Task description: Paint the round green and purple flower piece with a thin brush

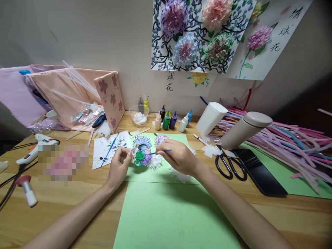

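Pinched at its left edge, a small paint palette (145, 158) with green, purple and bluish wells is in my left hand (119, 166). My right hand (177, 155) grips a thin blue paintbrush (166, 150), its tip over the palette's purple side. Just behind the palette lie a blue-violet paper flower (142, 140) and a pale purple one (161, 139). White paper flowers (155, 162) rest to the palette's right and under my right hand. They lie on green paper (166, 207). Left of the palette, another blue brush (109, 150) lies on a paint-stained sheet (96, 154).
Several paint bottles (166, 121) and a clear bowl (139, 114) stand at the back. To the right are black scissors (230, 167), a phone (261, 173), a tumbler (246, 129) and pipe cleaners (293, 145). A glue gun (36, 148) with cables lies left.
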Action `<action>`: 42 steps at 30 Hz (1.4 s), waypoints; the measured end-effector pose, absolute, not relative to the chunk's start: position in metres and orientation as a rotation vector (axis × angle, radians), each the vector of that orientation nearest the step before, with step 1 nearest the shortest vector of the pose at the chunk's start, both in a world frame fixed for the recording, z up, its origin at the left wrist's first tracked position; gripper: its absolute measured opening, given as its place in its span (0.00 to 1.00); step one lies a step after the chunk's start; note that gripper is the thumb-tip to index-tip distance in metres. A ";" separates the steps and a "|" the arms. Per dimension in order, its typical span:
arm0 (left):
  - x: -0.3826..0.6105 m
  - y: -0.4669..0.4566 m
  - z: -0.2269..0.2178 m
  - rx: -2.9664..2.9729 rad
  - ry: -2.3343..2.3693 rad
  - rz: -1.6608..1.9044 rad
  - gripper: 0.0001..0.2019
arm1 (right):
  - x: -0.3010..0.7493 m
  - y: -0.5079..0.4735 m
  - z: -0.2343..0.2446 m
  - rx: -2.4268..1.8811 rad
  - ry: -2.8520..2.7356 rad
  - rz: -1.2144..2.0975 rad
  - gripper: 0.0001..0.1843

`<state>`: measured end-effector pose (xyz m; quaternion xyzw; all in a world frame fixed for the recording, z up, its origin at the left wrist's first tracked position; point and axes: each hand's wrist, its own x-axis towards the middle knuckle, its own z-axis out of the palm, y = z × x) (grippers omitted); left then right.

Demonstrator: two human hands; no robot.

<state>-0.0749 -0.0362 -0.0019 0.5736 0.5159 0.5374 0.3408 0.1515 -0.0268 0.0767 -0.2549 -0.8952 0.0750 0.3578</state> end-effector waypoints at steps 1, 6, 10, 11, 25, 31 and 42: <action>-0.075 -0.036 -0.002 1.489 1.344 1.397 0.11 | 0.152 -0.027 0.076 -0.663 -2.291 0.210 0.15; -0.077 -0.035 -0.004 1.492 1.344 1.400 0.11 | 0.152 -0.023 0.075 -0.690 -2.279 0.247 0.14; -0.078 -0.035 -0.004 1.496 1.372 1.422 0.11 | 0.158 -0.026 0.071 -0.746 -2.055 0.391 0.13; -0.078 -0.034 -0.004 1.491 1.381 1.432 0.11 | 0.162 -0.029 0.069 -0.782 -1.951 0.425 0.13; -0.078 -0.033 -0.003 1.407 1.439 1.473 0.12 | 0.174 -0.081 0.003 -0.779 -1.838 0.146 0.12; -0.077 -0.034 -0.004 1.415 1.436 1.481 0.12 | 0.173 -0.080 -0.001 -0.808 -1.908 0.107 0.13; -0.079 -0.033 -0.006 1.425 1.398 1.488 0.11 | 0.175 -0.079 -0.005 -0.809 -1.935 0.068 0.14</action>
